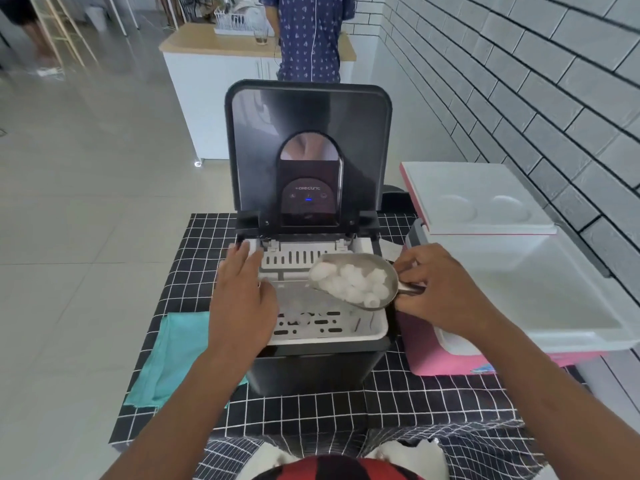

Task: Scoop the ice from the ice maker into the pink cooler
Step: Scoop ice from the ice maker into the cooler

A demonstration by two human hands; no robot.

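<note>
Left to right. A teal cloth lies on the black grid-patterned tablecloth at 9 o'clock from the ice maker, whose lid stands raised. The left hand rests flat on the left rim of the white ice basket, fingers straight and together, holding nothing. A few cubes remain low in the basket.

The metal scoop, heaped with ice, hovers over the basket's right half. Its long axis runs roughly 9 to 3 o'clock: mouth toward 9, handle toward 3. The right hand pinches that handle, fingers curled round it.

The pink cooler stands open at 3 o'clock, just beside the right hand, its white lid tipped back. Judged next move: carry the scoop rightward and tip it; the right hand is nearer.
</note>
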